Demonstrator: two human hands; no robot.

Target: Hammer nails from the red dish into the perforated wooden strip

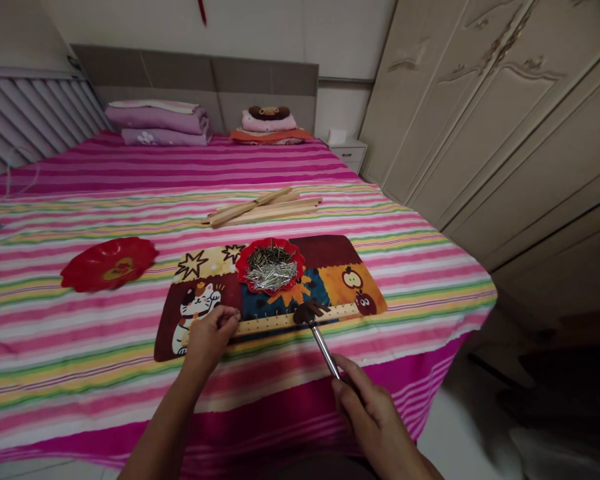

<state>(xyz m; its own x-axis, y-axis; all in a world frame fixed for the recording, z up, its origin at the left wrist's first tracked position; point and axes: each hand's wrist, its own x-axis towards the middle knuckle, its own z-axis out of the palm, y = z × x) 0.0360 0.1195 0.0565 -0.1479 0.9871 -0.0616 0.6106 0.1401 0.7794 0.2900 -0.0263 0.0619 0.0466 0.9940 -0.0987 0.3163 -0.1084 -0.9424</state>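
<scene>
A wooden strip (285, 321) studded with a row of nails lies on a colourful patchwork mat (330, 267) near the bed's front edge. My left hand (211, 335) is closed on the strip's left end, pressing it down. My right hand (367, 407) grips the handle of a small claw hammer (316, 325). The hammer's dark head rests on the strip near its middle. Just behind the strip stands a red dish (270, 265) full of loose metal nails.
An empty red dish (109, 263) lies on the striped bedspread (130, 200) to the left. Several wooden slats (263, 207) lie farther back. Folded blankets (160, 123) sit at the headboard. A cream wardrobe (505, 120) stands on the right.
</scene>
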